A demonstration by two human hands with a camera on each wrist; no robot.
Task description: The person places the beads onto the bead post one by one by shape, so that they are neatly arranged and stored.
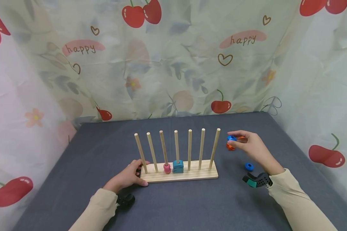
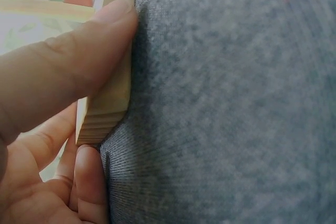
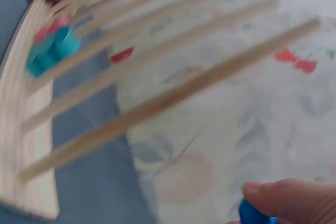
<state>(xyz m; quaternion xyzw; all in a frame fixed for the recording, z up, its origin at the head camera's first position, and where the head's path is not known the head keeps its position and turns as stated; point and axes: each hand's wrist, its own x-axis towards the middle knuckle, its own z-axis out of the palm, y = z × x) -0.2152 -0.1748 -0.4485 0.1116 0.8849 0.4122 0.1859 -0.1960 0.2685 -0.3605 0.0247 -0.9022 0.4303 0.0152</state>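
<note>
Blue beads, pink bead, teal block, dark grey table, cherry-print backdrop

The base and its pegs look, from where I stand, like smooth, matt wood with grain showing, the worktop is dull, finely textured cloth, the teal pieces smooth plastic or painted wood, I can't tell, and the far hanging creased sheeting.

Before me I see a dark grey tablecloth, and behind its far edge hangs a pale curtain printed with red cherries, brown heart outlines and two pink "happy" labels, while whitish cloth with more cherries hangs at my left and right sides.
</note>
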